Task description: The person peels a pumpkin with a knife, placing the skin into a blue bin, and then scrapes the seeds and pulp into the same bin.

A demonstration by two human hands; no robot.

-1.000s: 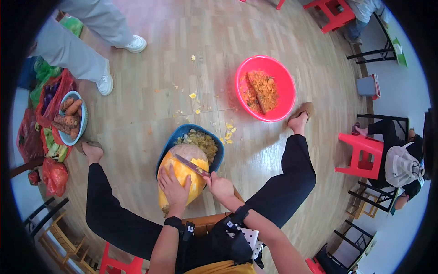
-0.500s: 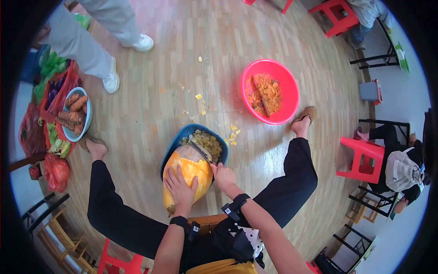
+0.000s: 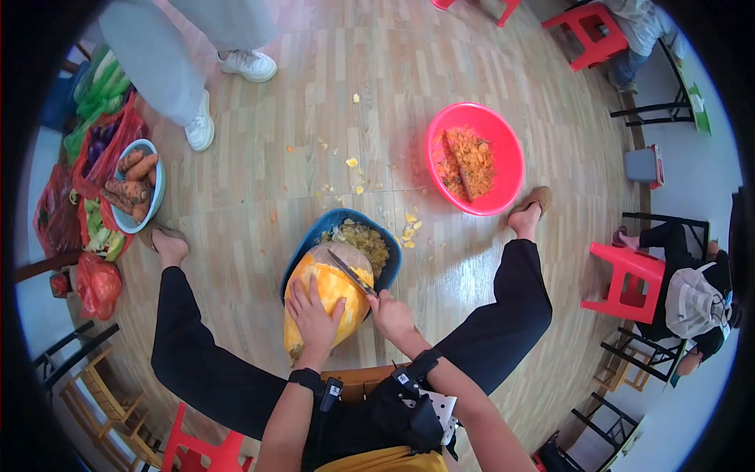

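A large orange pumpkin (image 3: 358, 309) with a pale, tan-skinned upper end leans into a blue basin (image 3: 399, 253). My left hand (image 3: 314, 321) lies on the pumpkin's near side, fingers spread and thumb apart, pressing on its surface. In my right hand (image 3: 393, 316) is a knife (image 3: 348, 271), gripped by the handle at the pumpkin's right side. Its blade slants up and left across the boundary between orange flesh and tan skin. Yellowish-green scraps (image 3: 366, 244) fill the basin's far part.
A pink basin (image 3: 518, 157) with orange shreds and a brown stick-like piece stands ahead right. Peel bits (image 3: 409, 228) litter the floor. Carrots (image 3: 132, 189) fill a light-blue basket (image 3: 157, 197) at left beside bagged vegetables. Another person's shoes (image 3: 200, 126) stand nearby; red stools (image 3: 625, 279) are at right.
My right hand and the knife have moved slightly toward me along the pumpkin. The left hand keeps its place on it. The whole view has shifted a little.
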